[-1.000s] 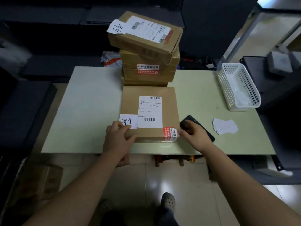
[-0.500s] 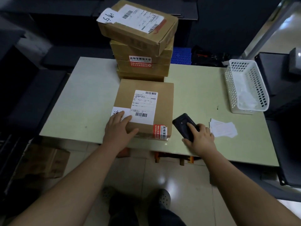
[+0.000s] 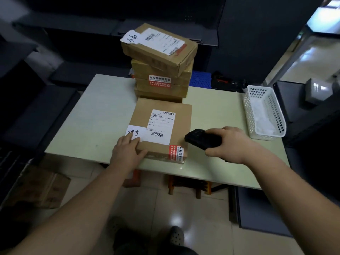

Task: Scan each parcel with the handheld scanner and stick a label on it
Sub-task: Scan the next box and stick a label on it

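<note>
Both hands are working over the table [image 3: 103, 116]: left hand [image 3: 127, 151] lying flat on the parcel [image 3: 181, 124], right hand [image 3: 230, 144] gripping the scanner [image 3: 200, 138], long axis pointing left at that parcel. Stacked parcels [image 3: 160, 70] are standing behind, dark shelving [image 3: 73, 24] beyond.

Both bare forearms are extended forward from the lower corners of the view, the left from the lower left and the right from the lower right. The left hand [image 3: 127, 151] is laid palm down with its fingers straight and together on the near left corner of the parcel [image 3: 176, 126], and the thumb is spread out to the right along the near edge. The right hand [image 3: 230, 144] is turned palm down and wrapped round the black scanner [image 3: 200, 138], fingers over its top and thumb on its near side.
</note>
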A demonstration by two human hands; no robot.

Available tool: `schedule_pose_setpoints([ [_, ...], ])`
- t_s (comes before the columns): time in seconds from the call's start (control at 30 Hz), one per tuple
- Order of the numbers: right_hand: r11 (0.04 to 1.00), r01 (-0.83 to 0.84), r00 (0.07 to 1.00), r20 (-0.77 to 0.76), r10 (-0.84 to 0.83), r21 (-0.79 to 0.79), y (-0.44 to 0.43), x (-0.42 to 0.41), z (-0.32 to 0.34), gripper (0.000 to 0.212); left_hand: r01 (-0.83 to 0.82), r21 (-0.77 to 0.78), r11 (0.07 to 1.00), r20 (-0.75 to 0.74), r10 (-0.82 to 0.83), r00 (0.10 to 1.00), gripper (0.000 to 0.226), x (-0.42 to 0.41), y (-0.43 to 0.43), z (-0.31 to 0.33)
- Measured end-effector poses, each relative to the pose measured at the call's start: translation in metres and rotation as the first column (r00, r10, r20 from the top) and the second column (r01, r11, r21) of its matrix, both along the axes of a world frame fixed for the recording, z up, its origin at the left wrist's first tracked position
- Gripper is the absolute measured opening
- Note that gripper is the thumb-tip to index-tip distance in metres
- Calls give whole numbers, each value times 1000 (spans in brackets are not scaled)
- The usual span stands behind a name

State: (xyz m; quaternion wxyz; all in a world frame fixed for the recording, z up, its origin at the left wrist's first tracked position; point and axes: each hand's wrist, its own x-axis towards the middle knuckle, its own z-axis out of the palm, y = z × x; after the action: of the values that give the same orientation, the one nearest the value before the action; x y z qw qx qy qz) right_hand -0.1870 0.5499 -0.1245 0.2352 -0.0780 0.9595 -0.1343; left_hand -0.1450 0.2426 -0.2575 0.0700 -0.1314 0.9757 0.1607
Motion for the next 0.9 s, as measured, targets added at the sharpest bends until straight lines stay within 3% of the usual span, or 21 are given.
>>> schedule_pose_setpoints([
  [0.17, 975, -178, 984, 54, 172, 132, -30, 14, 46, 71, -3, 67, 998, -105, 10, 994, 57, 6, 6, 4],
  [0.37, 987, -117, 992, -26, 121, 108, -34, 20, 60, 73, 29, 46, 998, -18, -29, 999, 54, 7, 6, 4],
  [0.5, 996, -73, 997, 0, 73, 51, -16, 17, 53, 72, 34, 20, 999, -15, -34, 999, 53, 4, 7, 5],
  [0.7, 991, 127, 979, -165, -119, 36, 20, 1, -43, 73, 89, 48, 995, -53, -87, 995, 51, -5, 22, 8],
  [0.8, 975, 220, 963, -156, -219, -8, 22, 1, -111, 74, 147, 92, 985, -100, -138, 985, 49, -10, 38, 8],
  [0.9, 976, 215, 961, -172, -215, -20, 11, -2, -158, 75, 178, 113, 977, -114, -165, 980, 49, -19, 56, 8],
])
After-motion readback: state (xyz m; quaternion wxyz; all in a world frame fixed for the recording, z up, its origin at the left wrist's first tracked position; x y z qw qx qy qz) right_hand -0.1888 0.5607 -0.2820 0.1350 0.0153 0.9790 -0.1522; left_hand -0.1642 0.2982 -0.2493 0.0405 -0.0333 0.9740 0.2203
